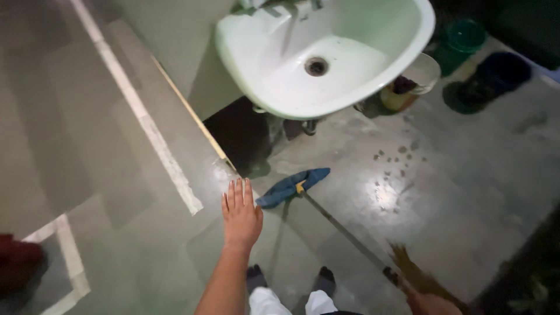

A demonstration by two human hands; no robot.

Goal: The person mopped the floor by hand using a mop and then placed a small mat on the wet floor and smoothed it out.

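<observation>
A wet grey tiled floor (pixel 455 192) is shining under a white sink (pixel 326 58). The left hand (pixel 240 214) is hovering with fingers spread, holding nothing; the blurred right hand (pixel 429 300) is gripping the floor wiper's handle (pixel 344 230), whose blue blade (pixel 291 186) is resting below the sink. I judge the feet could slip on wet tiles

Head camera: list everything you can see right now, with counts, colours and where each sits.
Sink: one, white, wall-mounted at top, drain in the bowl.
Floor wiper: one, blue head on the wet floor below the sink, long handle running to lower right.
Buckets: three at upper right, one green, one dark blue, one pale.
Floor: grey, wet, glare patch.
Wall: grey tiles, white lines, left.
Feet: two, dark socks, bottom centre.
Left hand: open, against the wall.
Right hand: blurred, on the handle.
</observation>
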